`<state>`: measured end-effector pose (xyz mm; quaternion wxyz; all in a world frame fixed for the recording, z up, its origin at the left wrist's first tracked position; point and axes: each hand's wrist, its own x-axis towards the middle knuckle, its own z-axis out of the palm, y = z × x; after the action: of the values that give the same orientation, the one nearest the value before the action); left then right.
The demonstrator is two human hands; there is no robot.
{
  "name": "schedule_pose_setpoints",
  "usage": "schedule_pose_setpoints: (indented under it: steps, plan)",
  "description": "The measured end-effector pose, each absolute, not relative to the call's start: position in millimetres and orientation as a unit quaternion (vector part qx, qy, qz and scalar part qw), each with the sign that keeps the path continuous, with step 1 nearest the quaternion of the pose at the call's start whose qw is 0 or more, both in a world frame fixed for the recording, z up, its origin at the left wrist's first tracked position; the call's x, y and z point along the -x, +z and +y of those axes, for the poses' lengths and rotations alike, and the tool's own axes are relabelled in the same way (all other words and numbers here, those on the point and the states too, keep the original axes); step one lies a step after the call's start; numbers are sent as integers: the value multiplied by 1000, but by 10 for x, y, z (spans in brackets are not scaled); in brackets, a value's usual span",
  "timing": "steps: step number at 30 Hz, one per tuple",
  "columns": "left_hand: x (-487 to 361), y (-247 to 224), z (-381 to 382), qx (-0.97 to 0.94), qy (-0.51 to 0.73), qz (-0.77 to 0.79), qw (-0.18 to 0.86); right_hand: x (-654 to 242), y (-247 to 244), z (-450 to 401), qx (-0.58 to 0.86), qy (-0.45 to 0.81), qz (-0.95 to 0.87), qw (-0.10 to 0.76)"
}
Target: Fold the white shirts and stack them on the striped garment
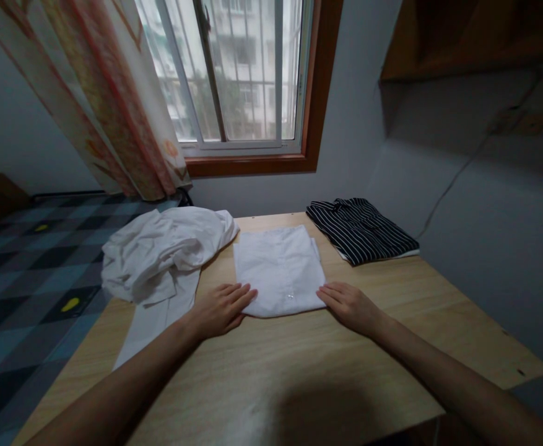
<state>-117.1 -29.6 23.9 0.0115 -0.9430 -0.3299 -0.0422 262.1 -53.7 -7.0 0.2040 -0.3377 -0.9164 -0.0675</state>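
A folded white shirt (280, 272) lies flat on the wooden table (234, 384), in a nearly square shape, with small shiny spots near its front edge. At its front left corner, my left hand (225, 308) has its fingers over the fabric and the thumb low along the edge, closed on the corner. My right hand (352, 306) pinches the right edge near the front corner; its thumb is hidden. Both hands rest close to the tabletop.
A crumpled white garment (164, 248) lies at the table's left, part of it trailing along that edge. A folded black-and-white striped shirt (361, 229) lies at the back right, with white cloth beneath. Left stands a bed with a checked cover (34, 297). A window (234, 74) is behind.
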Motion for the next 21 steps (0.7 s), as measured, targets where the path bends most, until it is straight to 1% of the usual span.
schedule_pose_setpoints:
  steps: [2,5,9,14,17,21]
  plan:
    - [1167,238,-245,945,-71,-320,8,-2581,-43,-537,346,-85,-913,201]
    - [1154,205,-171,935,-129,-329,3,-2569,-56,-492,384,-71,-896,213]
    - [1100,158,-26,907,-175,-383,-24,-2594,-163,-351,421,-3,-863,278]
    - [1030,206,61,894,-175,-406,-72,-2611,-140,-302,422,90,-830,353]
    - [1007,353,-41,883,-207,-398,-136,-2629,89,-421,429,136,-792,413]
    - [947,746,-196,817,-305,-402,-279,-2647,682,-544,429,172,-725,511]
